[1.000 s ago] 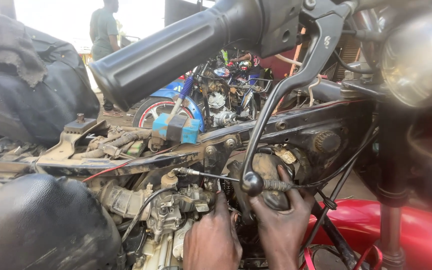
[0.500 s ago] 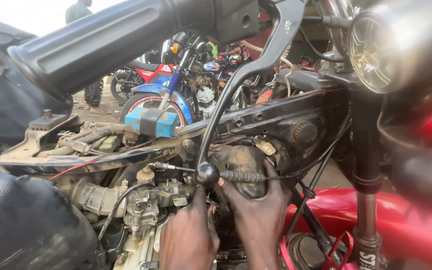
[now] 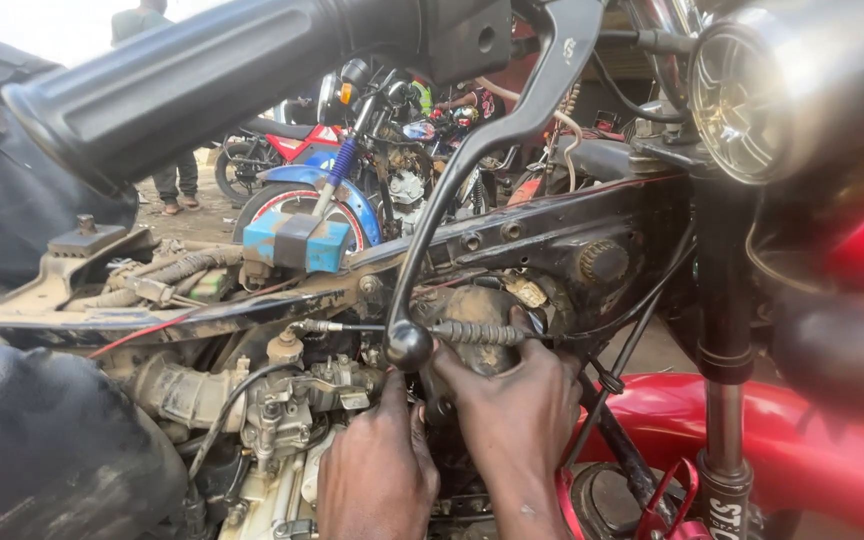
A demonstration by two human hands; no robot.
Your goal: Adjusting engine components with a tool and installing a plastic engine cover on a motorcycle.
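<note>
Closest to my camera, a black handlebar grip and its brake lever cut across the view, the lever's ball end hanging right above my hands. Below it, my left hand reaches up into the engine bay, fingers pushed in among the dirty metal parts just under that ball end; I cannot tell whether they are closed on anything, since the tips are hidden. My right hand sits just beside it, touching it at the thumb side, with its fingers curled up over a dark rounded part behind the ribbed cable boot. That boot and its cable run nearly level, left to right, and the right hand is the nearer one: its fingertips lie at the boot's right end, while the left hand is below and slightly left of it. The right fingers look wrapped around something, but what they grip is out of my sight. Left of both hands stands the carburettor with its hoses, and above it the bare black frame rail slopes up to the right. A blue box perches on the frame. Right of my hands lies the red tank beside the fork tube. Farther off, parked motorcycles crowd a dirt yard, where a person stands.
</note>
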